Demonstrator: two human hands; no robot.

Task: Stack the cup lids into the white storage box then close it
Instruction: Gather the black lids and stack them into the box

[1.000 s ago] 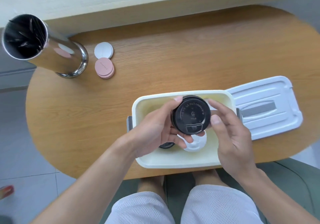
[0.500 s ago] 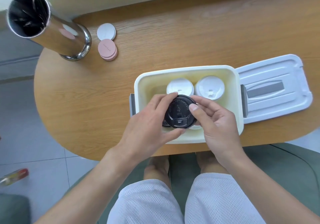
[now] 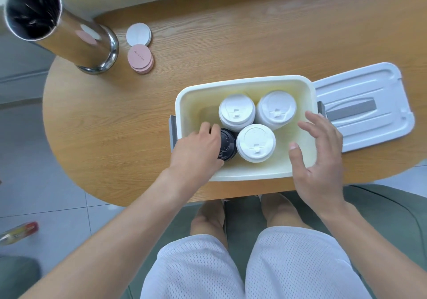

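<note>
Inside white storage box [image 3: 245, 81] — three white lids, glossy black lid [image 3: 228, 145] under curled left hand [image 3: 196, 151], right hand [image 3: 320, 155] spread.

The table [image 3: 231, 33] is matt wood with visible grain. The storage box [image 3: 245, 82] and its lid [image 3: 369, 86] look like smooth plastic; the straw holder [image 3: 76, 42] is shiny metal.

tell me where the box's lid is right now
In the head view the box lid lies flat on the wooden table, off the white storage box and against its right end, just beyond the open right hand.
</note>
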